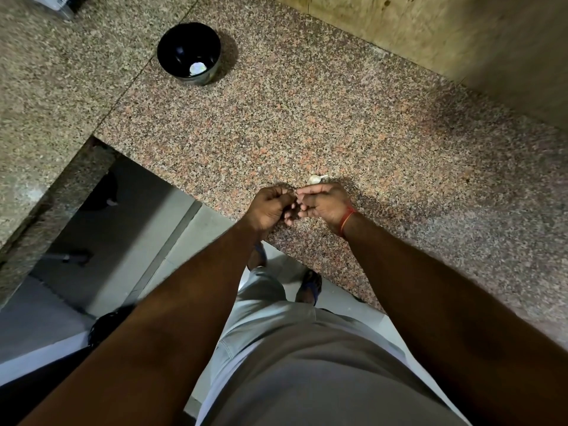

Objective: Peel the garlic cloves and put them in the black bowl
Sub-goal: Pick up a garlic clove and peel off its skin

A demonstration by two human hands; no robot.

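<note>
Both hands met just above the near edge of the speckled granite desk (338, 118). The left hand (270, 207) was curled into a loose fist, knuckles up, its fingers (285, 192) bent in toward the right hand. The right hand (324, 202) faced it, with its fingers (302, 207) also curled and its fingertips touching or nearly touching those of the left. Something small seemed to be pinched between the two sets of fingertips, probably a garlic clove or its skin, but it was almost wholly hidden by the fingers, so what each hand grasped could not be told for certain. A red thread band (347, 221) circled the right wrist.

Just beyond the right hand, a pale garlic piece (316, 178) lay on the desk, close to the knuckles but apart from them.

The black bowl (189, 52) stood well apart from the hands, farther back and to the left on the desk, upright, near a seam between two slabs. A small whitish thing (196, 69) lay in its bottom; whether it was a peeled clove or a glint of light was hard to say.

Below the forearms showed grey shorts (276, 333), a pale tiled floor (196, 229) and a foot in a blue sandal (310, 287).
</note>
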